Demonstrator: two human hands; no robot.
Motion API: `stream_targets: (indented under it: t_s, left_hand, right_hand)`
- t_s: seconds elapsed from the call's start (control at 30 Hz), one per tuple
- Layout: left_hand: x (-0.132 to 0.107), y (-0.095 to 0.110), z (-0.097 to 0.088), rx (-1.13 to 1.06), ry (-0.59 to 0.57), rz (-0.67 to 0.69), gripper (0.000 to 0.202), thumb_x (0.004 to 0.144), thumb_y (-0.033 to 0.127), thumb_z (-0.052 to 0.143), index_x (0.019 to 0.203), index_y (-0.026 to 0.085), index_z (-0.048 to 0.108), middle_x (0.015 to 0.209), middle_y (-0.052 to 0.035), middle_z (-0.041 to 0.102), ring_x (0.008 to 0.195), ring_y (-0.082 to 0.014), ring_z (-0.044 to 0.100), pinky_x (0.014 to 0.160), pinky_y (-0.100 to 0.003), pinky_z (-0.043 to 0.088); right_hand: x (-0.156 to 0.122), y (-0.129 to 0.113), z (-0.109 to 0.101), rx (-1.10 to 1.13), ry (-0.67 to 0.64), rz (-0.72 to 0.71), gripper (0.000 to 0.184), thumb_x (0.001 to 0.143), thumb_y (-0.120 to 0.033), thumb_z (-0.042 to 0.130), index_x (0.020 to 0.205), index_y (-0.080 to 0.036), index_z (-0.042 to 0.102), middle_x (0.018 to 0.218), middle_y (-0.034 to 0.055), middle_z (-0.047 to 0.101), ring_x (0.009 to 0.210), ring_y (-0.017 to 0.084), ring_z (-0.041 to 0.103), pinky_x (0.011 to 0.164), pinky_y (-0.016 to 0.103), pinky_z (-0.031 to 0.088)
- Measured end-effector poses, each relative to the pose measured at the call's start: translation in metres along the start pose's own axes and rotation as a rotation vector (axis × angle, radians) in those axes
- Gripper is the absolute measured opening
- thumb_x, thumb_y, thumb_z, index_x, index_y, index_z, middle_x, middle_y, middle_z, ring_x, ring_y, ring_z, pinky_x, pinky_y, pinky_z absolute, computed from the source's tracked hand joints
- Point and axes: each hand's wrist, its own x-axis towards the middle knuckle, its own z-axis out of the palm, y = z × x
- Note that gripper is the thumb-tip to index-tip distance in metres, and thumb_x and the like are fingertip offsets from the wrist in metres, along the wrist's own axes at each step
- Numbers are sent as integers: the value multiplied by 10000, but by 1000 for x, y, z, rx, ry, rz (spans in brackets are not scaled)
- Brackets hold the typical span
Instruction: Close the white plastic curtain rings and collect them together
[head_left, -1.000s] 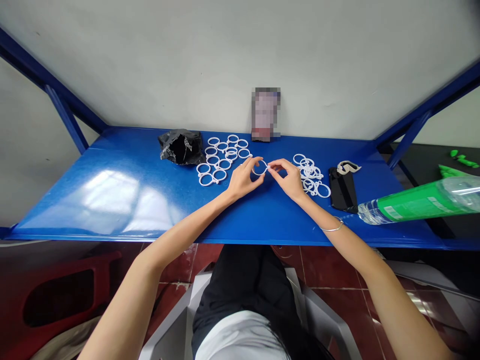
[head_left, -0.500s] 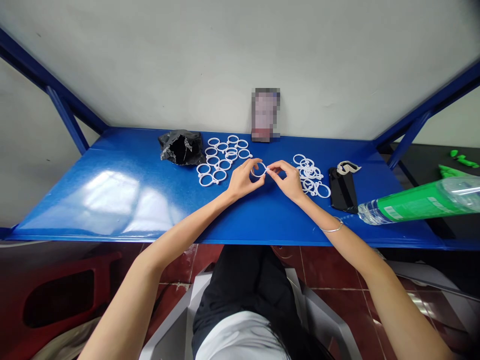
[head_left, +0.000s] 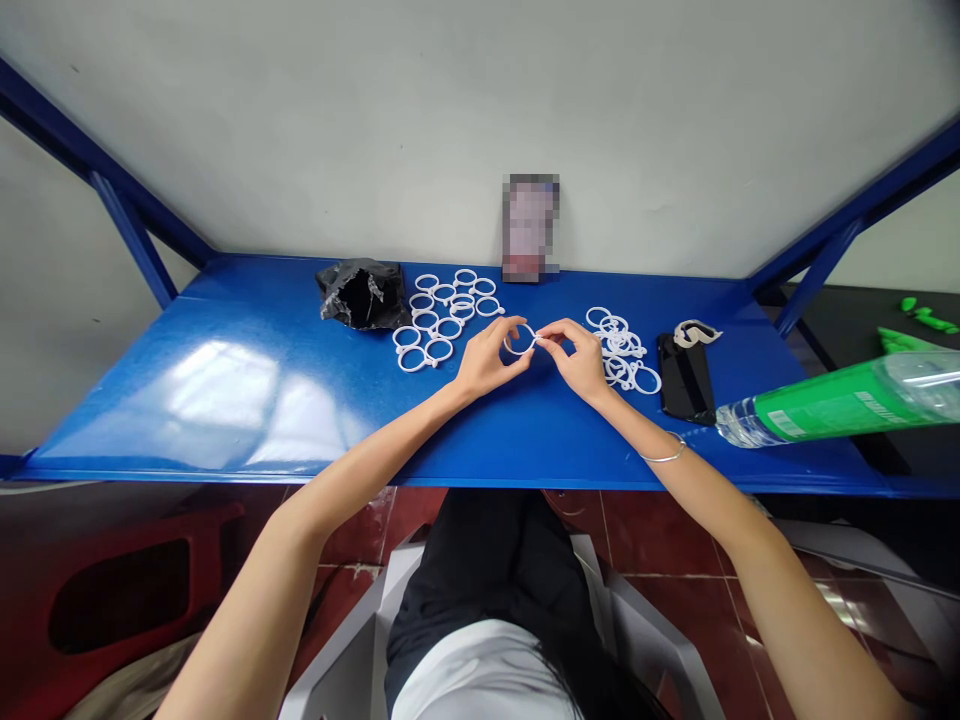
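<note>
Between my two hands is a white ring with a small knob on its edge. My left hand curves around the ring's left side, gripping it between thumb and fingers. With thumb and fingertips, my right hand pinches the ring's right edge, where the knob sits partly hidden. Several white rings with small knobs lie spread beyond my left hand. Just right of my right hand is an overlapping heap of similar white rings.
An open black plastic bag sits left of the rings on the blue table. A phone with a blurred screen leans on the wall. At right are a black phone, a white curved item and a green-labelled bottle.
Both hands and the held ring have shifted very slightly to the right. The grip on the ring looks the same, and the other rings stay in place.
</note>
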Motion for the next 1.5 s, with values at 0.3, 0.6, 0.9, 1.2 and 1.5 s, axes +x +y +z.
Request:
stream_targets:
  t_s: [0.3, 0.6, 0.9, 1.2, 1.5]
  left_hand:
    - [0, 0, -1, -21, -17, 18, 368, 890, 399, 604, 1171, 170, 539, 902, -33, 639, 705, -113, 608, 669, -222, 496]
    - [0, 1, -2, -19, -23, 17, 366, 894, 417, 598, 1162, 174, 544, 902, -36, 636, 676, -106, 590, 661, -222, 501]
    - [0, 2, -2, -21, -18, 20, 362, 896, 429, 596, 1151, 176, 547, 888, -32, 630, 648, -102, 577, 655, -227, 504]
    - [0, 2, -2, -21, -2, 45, 354, 893, 408, 610, 1152, 175, 546, 881, -28, 628, 641, -98, 578, 647, -222, 501]
    - [2, 0, -3, -82, 7, -40, 393, 857, 456, 632, 1113, 161, 588, 851, -34, 662, 645, -109, 591, 642, -229, 500]
  right_hand:
    - [0, 1, -1, -5, 25, -34, 72, 898, -239, 645, 838, -223, 680, 811, 15, 702, 712, 168, 643, 679, 311, 540]
    - [0, 0, -2, 5, 30, -44, 72, 894, -218, 647, 833, -223, 686, 822, 18, 712, 724, 172, 655, 684, 315, 545]
    - [1, 0, -3, 2, 27, -43, 86, 895, -212, 645, 828, -226, 696, 829, 21, 724, 749, 181, 670, 694, 323, 549]
    - [1, -2, -4, -9, 29, -34, 101, 898, -235, 644, 817, -227, 703, 829, 23, 728, 765, 184, 677, 712, 326, 549]
    - [1, -2, -2, -6, -25, 33, 142, 918, -337, 622, 866, -226, 693, 839, 26, 710, 733, 175, 647, 706, 321, 545]
